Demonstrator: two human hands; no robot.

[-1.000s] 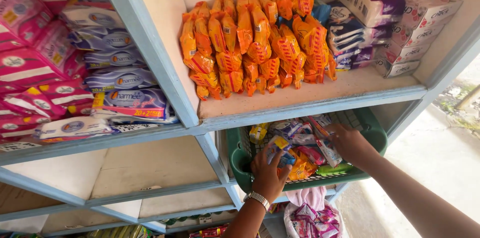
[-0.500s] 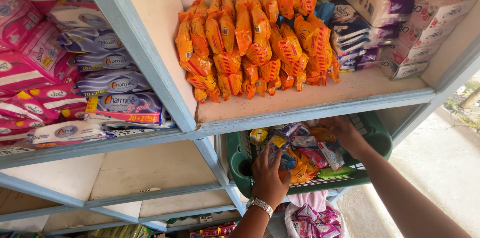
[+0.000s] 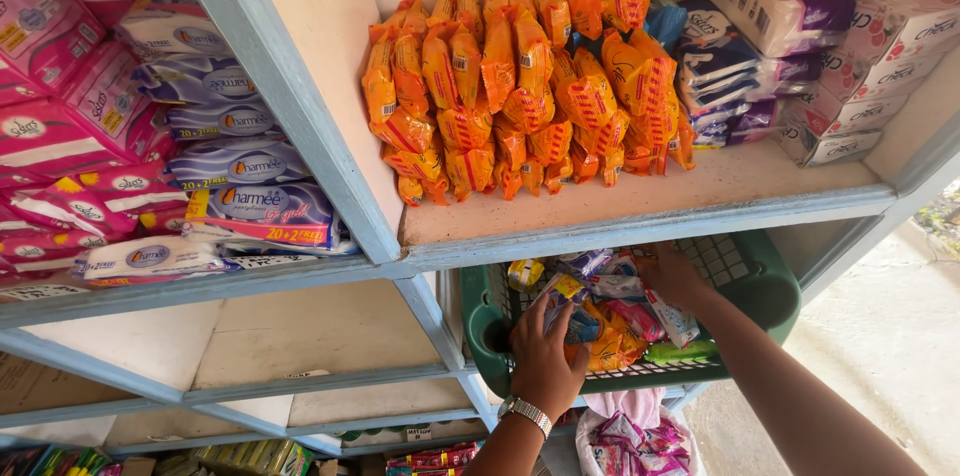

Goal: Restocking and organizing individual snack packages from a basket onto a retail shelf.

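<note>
Both hands in green basket [image 3: 770, 286], lower centre-right of frame, sorting small packets.

Left hand [image 3: 545, 356] lies palm-down on the basket's near rim, fingers curled onto a blue-yellow sachet [image 3: 565, 301]; metal watch [image 3: 526, 414] on the wrist. Right hand [image 3: 672, 276] reaches further in, fingers closed round a white-red packet [image 3: 672, 321]. Basket sits on the shelf below the orange snack packs [image 3: 520, 76]. Upper left: pink and purple pad packs [image 3: 240, 166]. Upper right: white-purple packs [image 3: 800, 26].
</note>
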